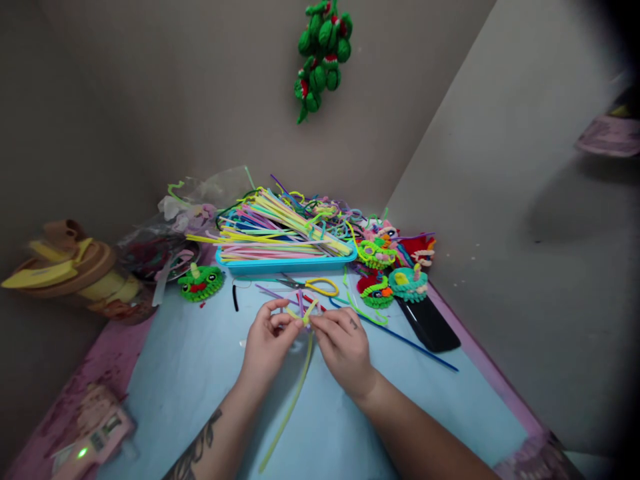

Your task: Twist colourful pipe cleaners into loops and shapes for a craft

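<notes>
Over the middle of the blue table cover, my left hand point(270, 335) pinches a small piece of bent pipe cleaners point(302, 305), yellow and lilac. My right hand point(347, 343) closes its fingertips on the same piece from the other side. A long yellow pipe cleaner point(294, 402) hangs from the piece between my hands, toward the front. Just beyond them lie yellow-handled scissors point(320, 287) and some loose stems, with a dark blue pipe cleaner point(415, 344) stretching off to the right. My fingers hide part of the piece.
A blue tray point(285, 267) heaped with coloured pipe cleaners stands at the back. Left of it sits a green fuzzy figure point(201, 283); more figures point(407, 283) are at right by a black phone point(429, 325). A lidded cup point(107, 287) stands far left, a pink device point(97, 440) front left.
</notes>
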Available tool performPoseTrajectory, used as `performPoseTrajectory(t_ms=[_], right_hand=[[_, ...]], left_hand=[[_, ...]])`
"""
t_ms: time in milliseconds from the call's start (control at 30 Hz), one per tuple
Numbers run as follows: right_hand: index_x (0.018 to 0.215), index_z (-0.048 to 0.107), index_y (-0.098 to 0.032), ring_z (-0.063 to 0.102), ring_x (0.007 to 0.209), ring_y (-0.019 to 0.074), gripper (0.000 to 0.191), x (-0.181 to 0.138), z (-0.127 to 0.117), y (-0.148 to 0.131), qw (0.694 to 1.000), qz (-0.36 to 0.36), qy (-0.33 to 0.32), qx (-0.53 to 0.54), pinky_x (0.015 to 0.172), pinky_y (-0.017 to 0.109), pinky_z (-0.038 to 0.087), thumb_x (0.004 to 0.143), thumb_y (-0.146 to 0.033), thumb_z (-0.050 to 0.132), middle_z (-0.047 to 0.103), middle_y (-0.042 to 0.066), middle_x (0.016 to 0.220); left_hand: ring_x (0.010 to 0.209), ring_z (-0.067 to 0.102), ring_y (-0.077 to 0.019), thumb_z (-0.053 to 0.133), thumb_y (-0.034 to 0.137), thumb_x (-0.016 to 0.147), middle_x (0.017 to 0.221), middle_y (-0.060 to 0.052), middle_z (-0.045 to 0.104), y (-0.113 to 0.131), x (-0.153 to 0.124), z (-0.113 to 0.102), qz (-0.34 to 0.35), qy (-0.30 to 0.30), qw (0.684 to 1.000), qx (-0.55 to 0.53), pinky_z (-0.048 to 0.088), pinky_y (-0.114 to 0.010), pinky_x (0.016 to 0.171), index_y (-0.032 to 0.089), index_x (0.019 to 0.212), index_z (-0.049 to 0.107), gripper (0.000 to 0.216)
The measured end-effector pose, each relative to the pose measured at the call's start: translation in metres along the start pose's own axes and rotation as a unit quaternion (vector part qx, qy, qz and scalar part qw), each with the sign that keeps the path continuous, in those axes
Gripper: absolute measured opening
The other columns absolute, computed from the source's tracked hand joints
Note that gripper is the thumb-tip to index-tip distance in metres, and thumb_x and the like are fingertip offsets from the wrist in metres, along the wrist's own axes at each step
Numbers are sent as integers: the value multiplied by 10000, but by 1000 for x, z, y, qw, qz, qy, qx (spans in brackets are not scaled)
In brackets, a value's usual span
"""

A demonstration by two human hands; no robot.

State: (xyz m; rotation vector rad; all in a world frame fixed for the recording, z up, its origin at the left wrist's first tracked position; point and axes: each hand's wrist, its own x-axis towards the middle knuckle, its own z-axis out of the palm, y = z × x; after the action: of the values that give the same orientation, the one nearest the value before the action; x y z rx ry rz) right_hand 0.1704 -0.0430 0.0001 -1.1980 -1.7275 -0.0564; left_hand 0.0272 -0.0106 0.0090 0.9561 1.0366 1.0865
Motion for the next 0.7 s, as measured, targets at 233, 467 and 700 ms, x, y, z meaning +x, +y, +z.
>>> performPoseTrajectory(t_ms=[233, 467, 700], right_hand=[[978, 655, -226, 543, 738, 174, 236, 1, 1, -1, 1000, -4, -2, -1, 681, 341, 470, 811, -93, 554, 625, 46, 786], [880, 663, -217, 544, 761, 176, 158, 4, 2, -4, 996, 57, -28, 60, 708, 341, 450, 812, -114, 564, 624, 32, 756], [835, 676, -213, 550, 798, 179, 139, 4, 0, -2, 979, 143, -57, 131, 731, 336, 449, 790, -140, 567, 566, 38, 802]], left_hand=[[577, 546, -73, 699, 227, 662, 619, 59, 616, -1, -1, 1, -7, 8, 1000, -20, 401, -194, 605, 198, 933, 449, 369], [569, 552, -74, 693, 215, 663, 612, 57, 632, -1, -3, 2, -8, -10, 1000, -20, 390, -193, 581, 202, 884, 428, 345], [547, 533, -68, 705, 217, 644, 590, 63, 625, 0, -2, 3, -8, -16, 1000, -19, 383, -188, 571, 202, 862, 433, 349]])
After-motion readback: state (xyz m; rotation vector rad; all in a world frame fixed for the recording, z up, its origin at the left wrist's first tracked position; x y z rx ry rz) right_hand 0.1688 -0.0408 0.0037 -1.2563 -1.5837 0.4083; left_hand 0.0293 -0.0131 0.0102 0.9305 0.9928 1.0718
